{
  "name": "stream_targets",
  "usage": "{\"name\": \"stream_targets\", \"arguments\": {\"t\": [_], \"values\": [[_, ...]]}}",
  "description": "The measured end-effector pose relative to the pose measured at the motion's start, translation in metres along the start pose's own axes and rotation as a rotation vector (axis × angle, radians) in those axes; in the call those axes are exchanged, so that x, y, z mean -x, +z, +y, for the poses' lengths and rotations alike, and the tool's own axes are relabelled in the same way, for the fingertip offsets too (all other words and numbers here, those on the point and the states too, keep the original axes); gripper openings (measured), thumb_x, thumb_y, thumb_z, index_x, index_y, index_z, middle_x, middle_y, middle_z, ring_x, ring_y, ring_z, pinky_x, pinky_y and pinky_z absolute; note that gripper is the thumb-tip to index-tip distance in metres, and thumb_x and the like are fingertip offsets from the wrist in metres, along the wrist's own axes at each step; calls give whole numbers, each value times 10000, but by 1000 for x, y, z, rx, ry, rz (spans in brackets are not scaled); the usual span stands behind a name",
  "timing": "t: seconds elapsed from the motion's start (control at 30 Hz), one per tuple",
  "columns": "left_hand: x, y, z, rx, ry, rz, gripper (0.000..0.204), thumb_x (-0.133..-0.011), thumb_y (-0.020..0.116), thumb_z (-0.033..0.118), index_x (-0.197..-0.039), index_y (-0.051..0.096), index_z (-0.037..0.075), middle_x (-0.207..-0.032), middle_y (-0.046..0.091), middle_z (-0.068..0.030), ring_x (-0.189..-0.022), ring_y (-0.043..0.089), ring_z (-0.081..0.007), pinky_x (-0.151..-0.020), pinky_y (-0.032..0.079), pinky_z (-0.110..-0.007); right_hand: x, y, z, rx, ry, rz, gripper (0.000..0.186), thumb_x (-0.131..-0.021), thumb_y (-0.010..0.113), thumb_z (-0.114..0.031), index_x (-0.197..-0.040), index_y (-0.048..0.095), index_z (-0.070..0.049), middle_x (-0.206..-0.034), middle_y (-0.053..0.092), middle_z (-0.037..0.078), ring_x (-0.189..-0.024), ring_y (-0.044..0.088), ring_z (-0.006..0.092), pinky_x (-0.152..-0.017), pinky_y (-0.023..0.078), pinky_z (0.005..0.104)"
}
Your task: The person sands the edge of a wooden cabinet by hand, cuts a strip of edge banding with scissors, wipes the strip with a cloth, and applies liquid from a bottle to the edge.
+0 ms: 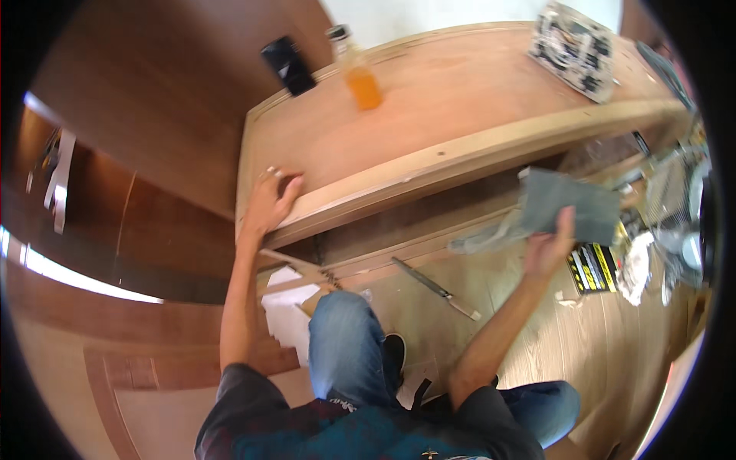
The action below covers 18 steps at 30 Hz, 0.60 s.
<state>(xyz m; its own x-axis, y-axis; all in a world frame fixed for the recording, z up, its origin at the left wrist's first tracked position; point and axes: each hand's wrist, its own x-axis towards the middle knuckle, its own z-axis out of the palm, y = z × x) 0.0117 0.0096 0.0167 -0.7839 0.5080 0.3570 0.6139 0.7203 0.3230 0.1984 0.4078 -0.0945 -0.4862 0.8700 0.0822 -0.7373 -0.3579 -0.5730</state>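
My left hand [272,201] rests on the near left corner of a wooden cabinet panel [429,100]. Its fingers are loosely bent, the thumb stands apart from them, and I see nothing held. In my right hand [548,251] is a flat, grey, rectangular piece [571,203], gripped at its lower edge with the thumb over its face. Beside it trails crumpled clear plastic [491,234], perhaps a bag; whether it is joined to the grey piece I cannot tell. Both are raised in front of the cabinet's open cavity [429,211].
On the panel stand a bottle of orange liquid [363,86] and a patterned box-like object [573,52]. A black phone-like object [289,65] lies at the back left. A long, thin tool [433,284] lies on the floor. Right are a black-and-yellow box [593,268] and a mesh basket [671,188].
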Motion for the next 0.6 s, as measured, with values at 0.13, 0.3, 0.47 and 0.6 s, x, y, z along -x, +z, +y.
{"name": "stream_targets", "arguments": {"t": [0.13,0.3,0.47,0.6], "values": [[-3,2,-11,-69,83,29,286,-890,597,267,-1007,681,19,-959,655,-191,-911,597,-359,-860,460,-426,-84,88,-35,88,39,-206,461,-927,623,-220,-1302,497,16,-1266,567,78,-1090,574,193,-973,434,349],[-3,0,-2,-29,40,41,303,-880,590,285,-998,683,21,-972,636,-198,-975,574,-364,-893,448,-430,-185,90,-16,1000,-153,-443,616,-948,586,-339,-1393,382,35,-1226,577,118,-1097,572,206,-952,427,334],[0,-1,-5,-52,17,24,268,-870,603,252,-1001,676,29,-998,621,-183,-1009,556,-353,-918,436,-421,-208,67,36,1068,-391,-423,586,-965,523,-411,-1393,419,-26,-1255,576,152,-1135,572,250,-957,430,329],[-10,-11,-15,-2,19,16,254,-863,617,237,-1005,670,34,-1003,618,-172,-1017,548,-355,-932,427,-418,-165,101,23,1670,-383,-328,512,-976,501,-370,-1349,475,-20,-1275,567,183,-1172,551,304,-968,425,352]]}}
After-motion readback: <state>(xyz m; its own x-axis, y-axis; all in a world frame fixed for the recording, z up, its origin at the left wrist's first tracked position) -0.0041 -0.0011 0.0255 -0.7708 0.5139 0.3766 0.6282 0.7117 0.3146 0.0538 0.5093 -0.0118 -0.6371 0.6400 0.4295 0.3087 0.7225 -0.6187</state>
